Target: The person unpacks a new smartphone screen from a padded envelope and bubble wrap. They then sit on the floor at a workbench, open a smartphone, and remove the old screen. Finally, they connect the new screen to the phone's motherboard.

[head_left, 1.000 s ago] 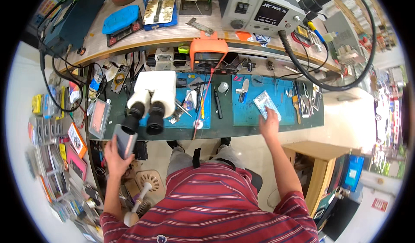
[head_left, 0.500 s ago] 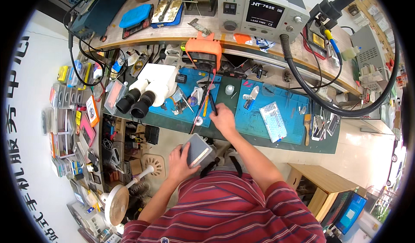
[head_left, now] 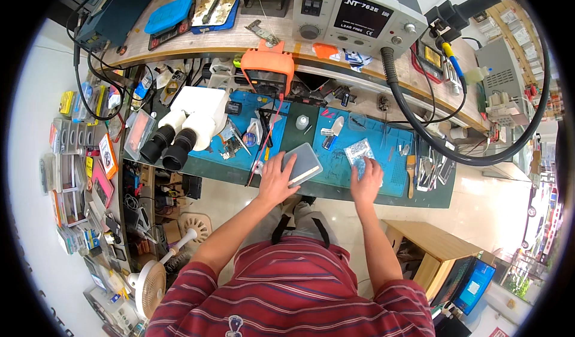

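My left hand [head_left: 275, 182] is closed on a shallow plastic box [head_left: 301, 164] with a clear lid and a pale strip along one edge. It holds the box tilted over the front of the bench. Further right, my right hand [head_left: 366, 184] has its fingers curled over the near part of a silvery bubble-wrap pouch [head_left: 358, 150]. The hand hides that end of the pouch, which rests on the blue work mat [head_left: 392, 166]. Behind the box, a slim black tool [head_left: 265, 125] lies by the red cable of an orange-cased meter [head_left: 268, 70].
A white microscope [head_left: 197, 115] with black eyepieces stands at left. A small white bottle [head_left: 302, 122] sits mid-bench, and a wooden-handled brush [head_left: 410, 175] lies at right near several metal tools. A thick black hose [head_left: 443, 145] loops down from the grey soldering station [head_left: 353, 13].
My right hand has let go of the slim black tool and moved right onto the pouch. My left hand has raised the box forward and right, over the bench edge. The view has shifted slightly.
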Available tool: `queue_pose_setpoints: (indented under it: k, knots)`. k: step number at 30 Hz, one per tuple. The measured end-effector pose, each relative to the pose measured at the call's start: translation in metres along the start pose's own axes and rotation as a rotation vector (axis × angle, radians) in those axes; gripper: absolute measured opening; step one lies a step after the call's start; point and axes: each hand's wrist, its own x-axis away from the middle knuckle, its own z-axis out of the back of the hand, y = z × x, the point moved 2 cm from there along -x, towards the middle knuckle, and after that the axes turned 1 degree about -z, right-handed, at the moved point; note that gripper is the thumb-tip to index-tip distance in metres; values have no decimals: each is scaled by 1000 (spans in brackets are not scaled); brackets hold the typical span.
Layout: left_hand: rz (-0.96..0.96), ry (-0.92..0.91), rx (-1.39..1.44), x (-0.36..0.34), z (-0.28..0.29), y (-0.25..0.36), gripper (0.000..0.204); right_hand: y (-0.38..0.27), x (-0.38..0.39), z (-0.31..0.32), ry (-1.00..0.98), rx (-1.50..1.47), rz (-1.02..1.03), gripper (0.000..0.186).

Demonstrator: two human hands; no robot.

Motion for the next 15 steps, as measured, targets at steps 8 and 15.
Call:
queue_pose_setpoints:
  k: [8, 15]
  knots:
    - [-106, -60, -62, -7, 33, 5, 109, 38, 15, 4, -186, 220, -169, 102]
    - [-9, -145, -140, 9, 2, 6, 106, 60, -1, 8, -198, -86, -258, 86]
